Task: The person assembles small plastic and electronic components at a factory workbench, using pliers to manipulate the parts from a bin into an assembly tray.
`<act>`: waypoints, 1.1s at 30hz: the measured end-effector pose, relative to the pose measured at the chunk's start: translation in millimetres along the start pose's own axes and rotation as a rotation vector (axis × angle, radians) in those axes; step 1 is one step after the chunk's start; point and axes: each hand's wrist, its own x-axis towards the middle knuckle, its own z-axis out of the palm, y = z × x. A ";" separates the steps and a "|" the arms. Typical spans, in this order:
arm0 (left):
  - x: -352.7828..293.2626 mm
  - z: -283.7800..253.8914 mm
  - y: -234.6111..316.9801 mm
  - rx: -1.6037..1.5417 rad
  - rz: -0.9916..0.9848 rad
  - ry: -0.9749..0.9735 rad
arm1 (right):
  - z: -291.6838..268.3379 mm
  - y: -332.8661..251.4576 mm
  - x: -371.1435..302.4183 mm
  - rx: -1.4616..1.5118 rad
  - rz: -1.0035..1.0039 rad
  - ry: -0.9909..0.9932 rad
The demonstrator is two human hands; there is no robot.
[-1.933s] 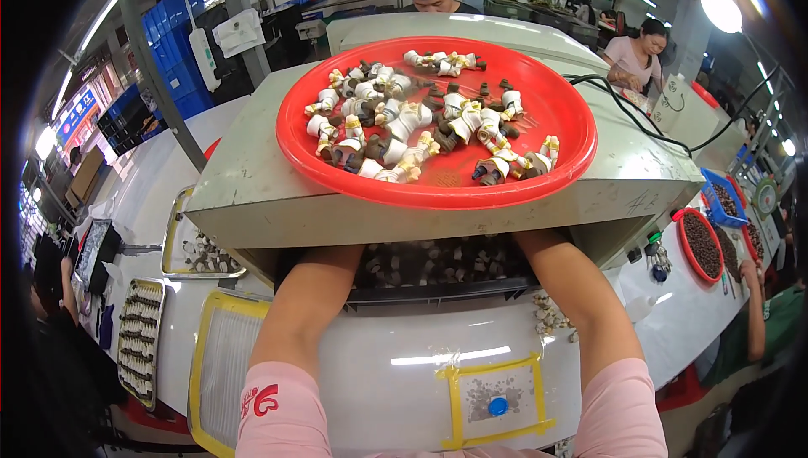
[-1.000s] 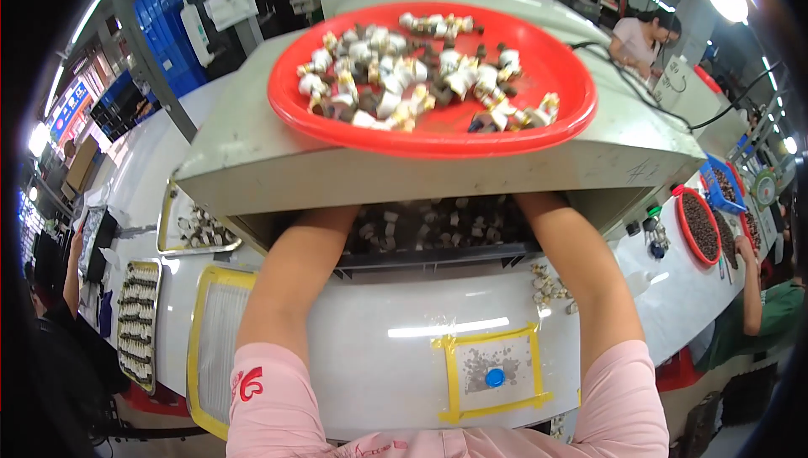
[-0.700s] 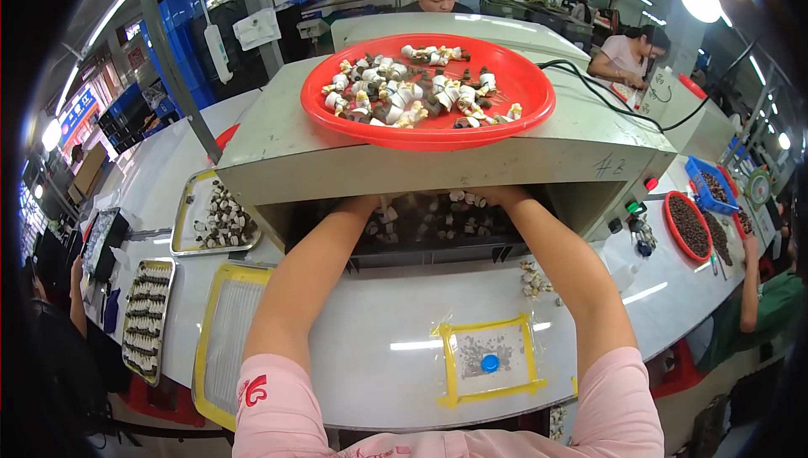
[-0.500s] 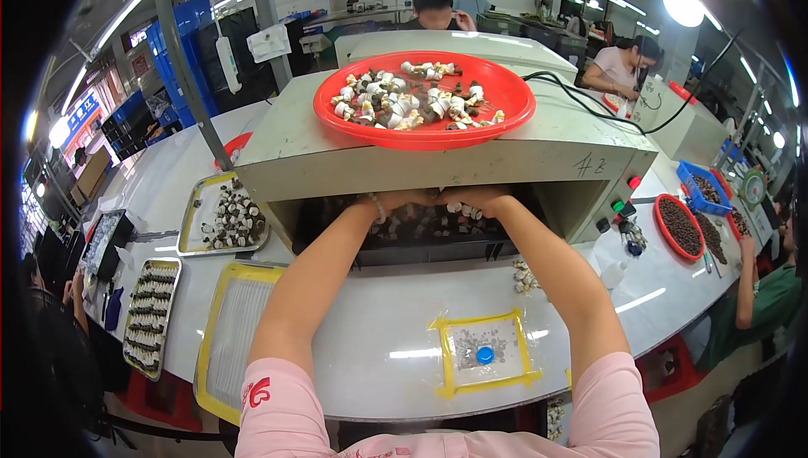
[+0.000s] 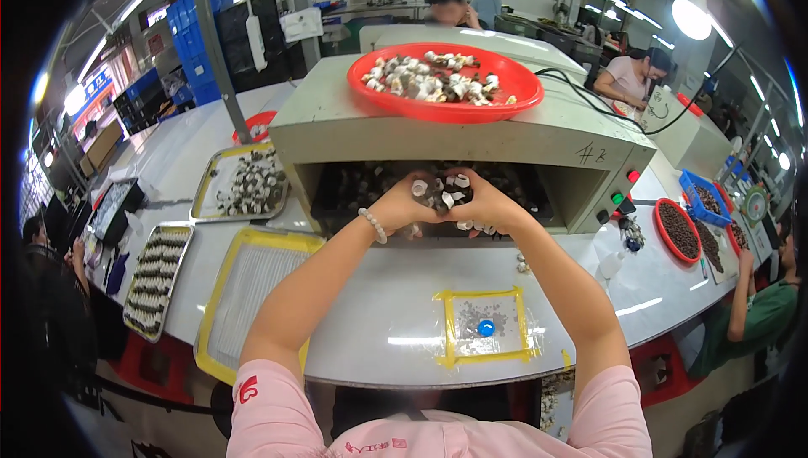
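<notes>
Cupped together, my left hand (image 5: 402,205) and my right hand (image 5: 486,204) hold a handful of small white-and-dark pieces (image 5: 443,192) between them. They are at the front opening of a pale metal box (image 5: 488,141). Inside the box, behind my hands, lies a dark heap of similar pieces (image 5: 362,178), partly hidden in shadow. More pieces show just under my fingers. A red round tray (image 5: 412,107) holding many white-and-dark pieces rests on top of the box.
To the left stand a metal tray (image 5: 204,215) of loose pieces, a tray (image 5: 172,243) of pieces in rows and a yellow-edged ribbed tray (image 5: 252,290). A blue cap (image 5: 486,328) lies inside a yellow-taped square. Red bowl (image 5: 678,231) and co-workers are at right.
My hands have drawn back from inside the box to its opening and now show a handful of pieces. The view has shifted slightly.
</notes>
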 end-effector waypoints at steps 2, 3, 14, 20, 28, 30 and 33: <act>-21.4 4.9 -7.0 -0.015 0.087 0.056 | 10.3 3.7 -8.9 0.005 -0.027 -0.032; -30.7 5.6 -10.8 0.030 0.083 0.060 | 17.9 4.7 -12.3 -0.024 -0.020 -0.033; -131.8 -1.0 -107.5 0.187 -0.156 0.292 | 128.0 53.2 -6.7 0.001 0.052 -0.320; -142.3 1.8 -138.8 0.572 0.042 0.500 | 151.9 57.5 -6.6 -0.348 -0.230 -0.180; -150.7 22.8 -107.0 0.747 -0.235 0.472 | 159.0 66.0 -15.1 -0.629 -0.395 -0.034; -155.5 25.7 -112.9 0.731 -0.082 0.540 | 158.7 69.3 -15.1 -0.600 -0.440 -0.038; -166.0 26.4 -114.1 0.826 -0.034 0.515 | 153.5 68.8 -14.8 -0.456 -0.458 -0.100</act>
